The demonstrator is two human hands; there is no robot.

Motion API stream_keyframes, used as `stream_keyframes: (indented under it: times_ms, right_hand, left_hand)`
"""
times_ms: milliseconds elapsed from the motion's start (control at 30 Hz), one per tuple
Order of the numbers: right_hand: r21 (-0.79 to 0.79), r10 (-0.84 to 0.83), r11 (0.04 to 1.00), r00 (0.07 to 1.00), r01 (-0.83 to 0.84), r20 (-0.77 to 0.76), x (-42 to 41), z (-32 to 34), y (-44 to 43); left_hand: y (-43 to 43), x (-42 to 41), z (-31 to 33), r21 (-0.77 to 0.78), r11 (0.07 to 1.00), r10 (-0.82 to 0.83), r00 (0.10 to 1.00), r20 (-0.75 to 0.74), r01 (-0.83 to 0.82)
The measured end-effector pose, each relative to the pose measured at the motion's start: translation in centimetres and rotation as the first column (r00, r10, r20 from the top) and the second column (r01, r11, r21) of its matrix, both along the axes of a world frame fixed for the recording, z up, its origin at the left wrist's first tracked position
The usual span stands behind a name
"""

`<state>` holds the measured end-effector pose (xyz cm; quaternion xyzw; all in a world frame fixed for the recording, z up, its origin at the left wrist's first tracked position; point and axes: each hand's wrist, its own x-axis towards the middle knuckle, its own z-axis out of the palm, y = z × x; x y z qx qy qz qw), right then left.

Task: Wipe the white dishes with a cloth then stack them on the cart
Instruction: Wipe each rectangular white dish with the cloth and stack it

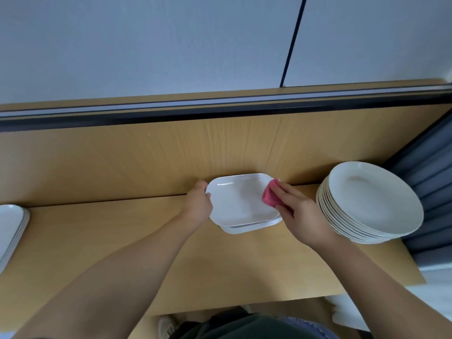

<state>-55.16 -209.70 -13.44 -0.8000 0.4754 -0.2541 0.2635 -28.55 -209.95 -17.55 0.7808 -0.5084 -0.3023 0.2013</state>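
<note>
A white rectangular dish point(238, 200) is tilted above a short pile of like dishes point(241, 228) on the wooden surface point(122, 241). My left hand point(198, 203) grips the top dish by its left rim. My right hand point(297, 211) holds a pink cloth point(270, 195) and presses it against the dish's right side. A tall stack of round white plates point(369, 204) stands just right of my right hand. Another pile of white rectangular dishes point(12, 228) lies at the far left edge.
A wooden back panel point(146, 162) rises behind the surface, with a dark rail and grey wall above it. Grey-blue curtain folds point(428, 167) hang at the right. The surface's front edge runs near my body, with the floor and a shoe below.
</note>
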Motion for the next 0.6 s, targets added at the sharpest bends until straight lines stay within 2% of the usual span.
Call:
stream_keyframes:
  times_ms: [300,600]
  right_hand:
    - [0.005,0.059,0.998,0.998,-0.059,-0.035,5.6,0.5,0.0]
    - [0.055,0.122,0.991,0.992,-0.12,-0.028,15.2,-0.2,3.0]
  left_hand:
    - [5.1,7.9,0.7,-0.042,0.996,0.073,0.992,-0.099,-0.077]
    - [10.6,17.2,-1.0,0.061,0.983,0.177,0.981,-0.08,-0.172]
